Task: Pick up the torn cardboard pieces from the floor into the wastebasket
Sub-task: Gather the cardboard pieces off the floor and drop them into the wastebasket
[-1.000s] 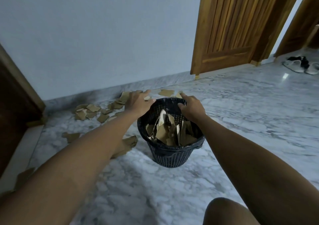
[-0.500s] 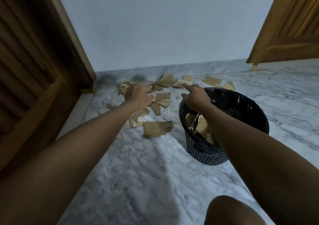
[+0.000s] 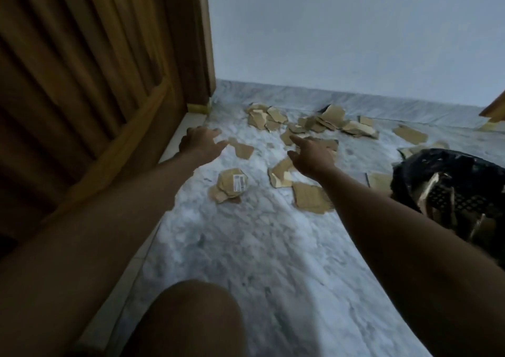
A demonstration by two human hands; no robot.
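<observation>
Cardboard pieces (image 3: 308, 127) lie scattered over the marble floor (image 3: 246, 247), thickest near the wall (image 3: 355, 28), with a labelled scrap (image 3: 232, 184) and a flat piece (image 3: 308, 198) lying nearer. The left hand (image 3: 200, 143) reaches out beside the wooden door (image 3: 82, 83), fingers spread loosely and holding nothing, just short of a small piece (image 3: 243, 148). The right hand (image 3: 311, 154) hovers above the scraps with its forefinger stretched forward, empty too. The black wastebasket (image 3: 451, 181), at the right, already holds some cardboard.
</observation>
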